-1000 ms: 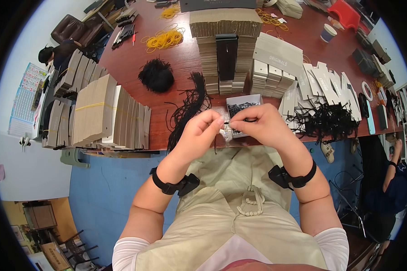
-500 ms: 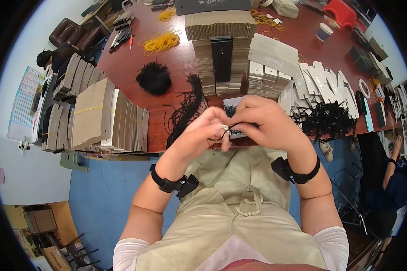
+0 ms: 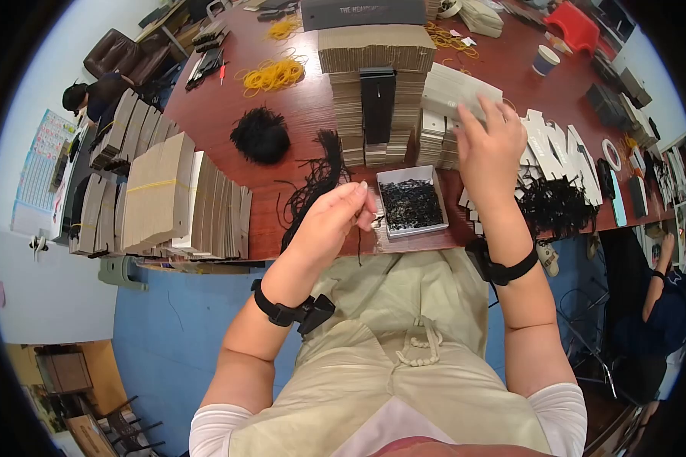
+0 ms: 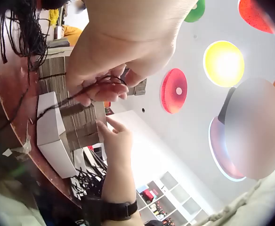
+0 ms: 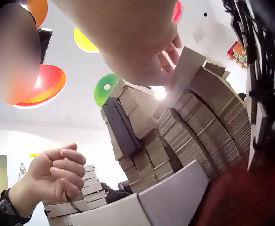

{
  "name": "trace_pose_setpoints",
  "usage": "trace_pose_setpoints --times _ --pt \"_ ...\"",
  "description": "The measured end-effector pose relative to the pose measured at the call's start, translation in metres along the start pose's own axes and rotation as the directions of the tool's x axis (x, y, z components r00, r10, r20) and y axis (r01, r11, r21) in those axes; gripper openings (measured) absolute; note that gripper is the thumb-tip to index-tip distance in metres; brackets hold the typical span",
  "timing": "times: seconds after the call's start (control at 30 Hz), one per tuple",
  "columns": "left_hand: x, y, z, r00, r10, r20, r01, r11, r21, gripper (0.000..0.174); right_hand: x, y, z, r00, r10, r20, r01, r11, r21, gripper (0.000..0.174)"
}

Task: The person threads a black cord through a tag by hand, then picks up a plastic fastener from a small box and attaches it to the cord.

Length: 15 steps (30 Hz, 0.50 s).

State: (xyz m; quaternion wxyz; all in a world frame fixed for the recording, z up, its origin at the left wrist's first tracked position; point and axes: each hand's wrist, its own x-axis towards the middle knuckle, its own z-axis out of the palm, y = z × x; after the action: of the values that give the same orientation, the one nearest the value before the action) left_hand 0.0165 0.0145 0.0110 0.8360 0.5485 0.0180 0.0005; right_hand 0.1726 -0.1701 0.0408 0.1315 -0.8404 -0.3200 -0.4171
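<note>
My left hand (image 3: 334,217) pinches a thin black cord (image 4: 57,104) between thumb and fingers, just left of a small white box (image 3: 437,174). A loop of that cord shows at the fingertips in the left wrist view. Small black pieces (image 3: 410,204) lie spread inside the box. Farther right, my right hand (image 3: 492,152) reaches over the stacked pale printed cards (image 3: 446,87), its fingers spread and right at their edge. A bundle of black cords (image 3: 320,179) lies beyond my left hand.
Tall stacks of cardboard cards (image 3: 377,49) stand behind the box, a black card (image 3: 377,103) leaning on them. To the right, white tags (image 3: 560,141) lie with tangled black cords (image 3: 560,206). Banded cardboard stacks (image 3: 156,183) and a black cord ball (image 3: 259,135) are left.
Both hands were together over the box, working the black cord. My right hand has let go and moved away right to the card stack, uncovering the box; my left keeps the cord.
</note>
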Motion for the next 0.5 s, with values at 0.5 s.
trace_pose_setpoints --times 0.5 --pt "0.005 0.048 0.017 0.997 0.037 -0.067 -0.022 0.979 0.202 0.037 0.016 -0.054 0.001 0.880 0.163 0.446 -0.474 0.239 0.847 0.010"
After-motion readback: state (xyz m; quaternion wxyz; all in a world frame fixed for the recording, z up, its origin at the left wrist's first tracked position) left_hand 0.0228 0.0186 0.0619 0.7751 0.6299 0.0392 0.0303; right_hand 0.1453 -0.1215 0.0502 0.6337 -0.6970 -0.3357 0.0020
